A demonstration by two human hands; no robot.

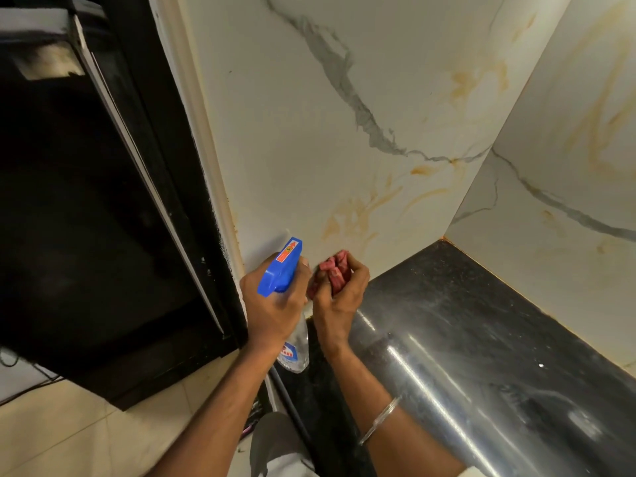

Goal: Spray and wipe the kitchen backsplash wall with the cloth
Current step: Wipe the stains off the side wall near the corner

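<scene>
My left hand [275, 306] grips a clear spray bottle [296, 342] with a blue trigger head [280, 266]; its nozzle points up at the white marble backsplash [309, 132]. Just to the right, my right hand [339, 292] clutches a bunched red cloth [332, 266] close to the wall's lower edge. The wall has grey veins and yellowish streaks. Both hands hover above the left end of the black counter [481, 321].
A tall black appliance [103, 201] stands at the left, tight against the wall's white edge trim. A second marble wall [568, 166] meets the backsplash at a corner on the right. Beige floor tiles lie below left. A bangle circles my right wrist.
</scene>
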